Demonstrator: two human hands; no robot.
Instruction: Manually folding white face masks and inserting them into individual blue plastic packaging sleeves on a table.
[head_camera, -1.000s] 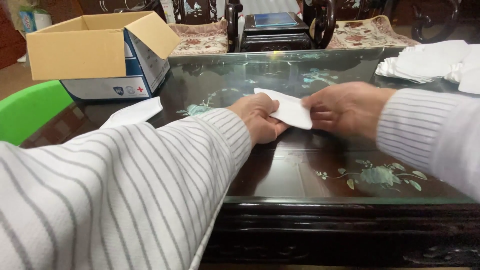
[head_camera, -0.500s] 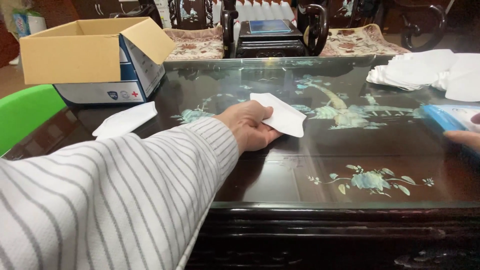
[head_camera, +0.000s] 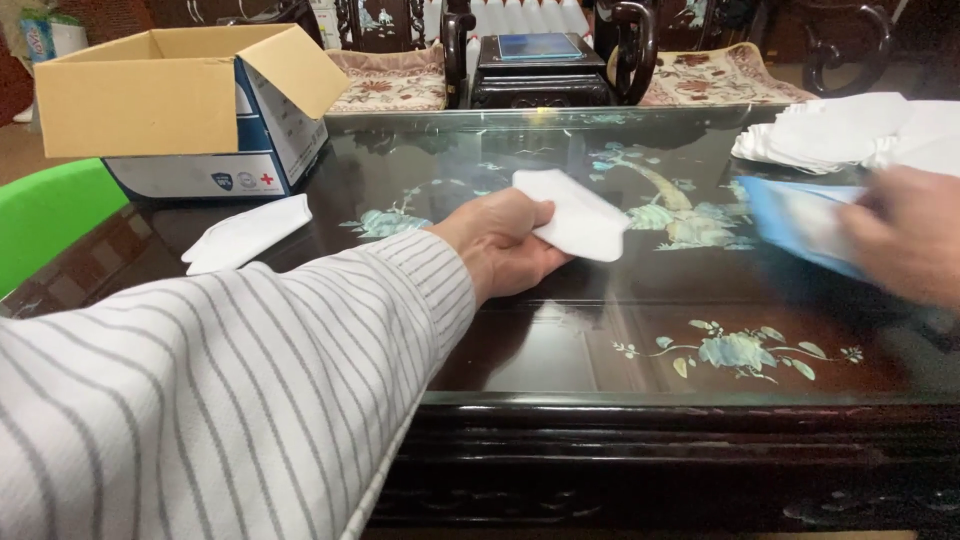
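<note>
Here, at a dark glass-topped table (head_camera: 560, 350) inlaid with pale flowers, a person in a grey-striped white sleeve (head_camera: 230, 400) works with both hands. The left hand (head_camera: 500, 245) lies near the middle of the table, its grip closed on a folded white mask (head_camera: 575, 215), pinched at the near edge between thumb and fingers, the rest of the mask angled up and away over the glass. The right hand (head_camera: 900, 245), blurred at the right edge of view, holds a flat blue packet (head_camera: 800, 220) just above the table, well apart from the mask; its grip is closed on the packet, though the blur hides how the fingers sit. Behind that hand, at the far right corner, lies a heap of more white masks (head_camera: 850, 130). On the left, a single white mask (head_camera: 245, 232) rests flat on the table, just in front of an open cardboard box (head_camera: 190, 100) with a blue and white side. A green chair (head_camera: 50, 215) shows beside the left end of the table, and dark carved wooden chairs with patterned cushions (head_camera: 390, 85) stand beyond the far edge.
</note>
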